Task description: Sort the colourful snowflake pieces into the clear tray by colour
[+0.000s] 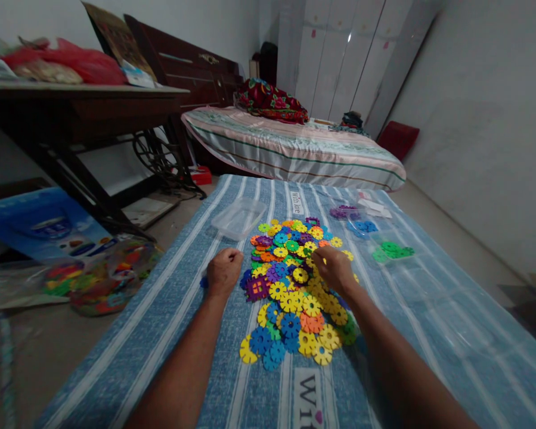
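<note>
A heap of flat, notched plastic discs (pixel 289 302) in yellow, blue, orange, green and purple lies in the middle of the cloth. My left hand (pixel 224 273) is closed just left of the heap, and what it holds, if anything, is hidden. Beside its wrist a dark blue disc (pixel 204 282) shows on the cloth. Over the heap's right side, my right hand (pixel 335 269) has its fingers curled together among yellow discs; I cannot make out what is in them. A purple square lattice piece (pixel 257 287) lies at the heap's left edge.
A clear plastic tray (pixel 239 218) stands behind my left hand. To the right, clear trays hold purple pieces (pixel 344 212), blue pieces (pixel 363 226) and green pieces (pixel 393 251). More clear trays (pixel 459 325) stand nearer. A bed (pixel 294 146) lies beyond the striped cloth (pixel 178 333).
</note>
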Tool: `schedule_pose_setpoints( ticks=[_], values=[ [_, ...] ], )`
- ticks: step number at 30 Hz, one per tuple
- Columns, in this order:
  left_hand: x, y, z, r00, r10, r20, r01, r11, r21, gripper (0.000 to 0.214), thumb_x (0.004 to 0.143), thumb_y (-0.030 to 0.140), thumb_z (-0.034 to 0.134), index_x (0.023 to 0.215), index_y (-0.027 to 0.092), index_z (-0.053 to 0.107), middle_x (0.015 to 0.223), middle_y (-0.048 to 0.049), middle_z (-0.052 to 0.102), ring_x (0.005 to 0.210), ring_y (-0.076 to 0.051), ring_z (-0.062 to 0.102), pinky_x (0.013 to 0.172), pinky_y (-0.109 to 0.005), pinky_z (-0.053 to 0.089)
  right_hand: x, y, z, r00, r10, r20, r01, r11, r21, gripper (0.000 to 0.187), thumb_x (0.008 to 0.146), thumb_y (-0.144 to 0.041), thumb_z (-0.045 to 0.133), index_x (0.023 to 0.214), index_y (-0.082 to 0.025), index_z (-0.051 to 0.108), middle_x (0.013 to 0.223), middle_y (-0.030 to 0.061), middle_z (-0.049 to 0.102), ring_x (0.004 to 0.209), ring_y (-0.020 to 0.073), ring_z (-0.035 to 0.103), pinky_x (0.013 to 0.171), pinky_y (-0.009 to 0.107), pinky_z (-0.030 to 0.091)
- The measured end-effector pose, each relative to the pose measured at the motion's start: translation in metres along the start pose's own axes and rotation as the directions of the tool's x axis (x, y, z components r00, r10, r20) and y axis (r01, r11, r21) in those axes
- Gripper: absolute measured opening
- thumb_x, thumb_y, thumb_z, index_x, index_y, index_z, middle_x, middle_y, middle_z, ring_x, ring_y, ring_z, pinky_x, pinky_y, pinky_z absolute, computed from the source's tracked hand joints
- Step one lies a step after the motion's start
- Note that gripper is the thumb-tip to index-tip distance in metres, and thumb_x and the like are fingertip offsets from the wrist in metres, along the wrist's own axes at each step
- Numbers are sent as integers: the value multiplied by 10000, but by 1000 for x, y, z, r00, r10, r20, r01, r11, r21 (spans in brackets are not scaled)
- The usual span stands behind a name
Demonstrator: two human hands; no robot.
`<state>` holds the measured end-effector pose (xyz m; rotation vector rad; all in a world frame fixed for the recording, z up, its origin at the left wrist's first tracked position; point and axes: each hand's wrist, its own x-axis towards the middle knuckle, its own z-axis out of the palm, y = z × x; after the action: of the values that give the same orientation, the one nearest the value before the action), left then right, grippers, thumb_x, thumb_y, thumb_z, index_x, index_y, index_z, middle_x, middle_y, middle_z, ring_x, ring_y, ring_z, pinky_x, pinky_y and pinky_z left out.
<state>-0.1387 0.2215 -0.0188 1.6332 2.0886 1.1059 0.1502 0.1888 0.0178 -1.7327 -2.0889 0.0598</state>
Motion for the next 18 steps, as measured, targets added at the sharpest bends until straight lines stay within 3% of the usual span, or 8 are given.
schedule_pose_setpoints(
  ticks=[4, 7, 12, 14, 18],
  values=[
    [0, 0, 0, 1000, 3, -4, -3, 1000, -1, 208, 782, 380, 519, 739, 245, 672, 861, -36, 757, 849, -211, 698, 785, -281, 504, 5, 38, -15, 986, 56, -158, -54, 998, 14, 294, 960, -295, 496, 780, -202, 709, 838, 79, 716, 767, 182, 626, 666, 261, 360],
    [1, 2, -1, 1000, 12, -7, -12, 1000, 4, 205, 780, 371, 521, 735, 243, 674, 862, -35, 760, 849, -209, 698, 791, -275, 508, 12, 73, -35, 942, 140, -304, -166, 984, -61, 303, 943, -308, 494, 780, -194, 723, 798, 80, 709, 733, 185, 595, 639, 268, 337],
    [1, 3, -2, 1000, 6, 2, -6, 1000, -1, 207, 773, 365, 523, 748, 236, 682, 879, -35, 765, 853, -201, 695, 801, -265, 509, 14, 114, -62, 767, 317, -558, -447, 888, -111, 274, 911, -297, 519, 969, -150, 743, 845, 106, 707, 730, 206, 575, 617, 280, 307],
    [1, 3, -2, 1000, -1, 5, 1, 1000, -2, 213, 771, 370, 523, 758, 234, 686, 884, -38, 764, 847, -205, 695, 796, -269, 510, 8, 115, -58, 791, 287, -541, -412, 903, -123, 267, 916, -293, 519, 946, -150, 743, 853, 108, 711, 733, 201, 582, 617, 275, 308],
    [1, 2, -2, 1000, -1, 0, 1, 1000, 3, 216, 769, 375, 516, 762, 235, 680, 889, -43, 760, 851, -211, 697, 790, -276, 509, -6, 95, -28, 933, 119, -339, -166, 980, -112, 272, 919, -248, 490, 792, -183, 722, 819, 80, 722, 731, 177, 604, 643, 257, 344]
  ],
)
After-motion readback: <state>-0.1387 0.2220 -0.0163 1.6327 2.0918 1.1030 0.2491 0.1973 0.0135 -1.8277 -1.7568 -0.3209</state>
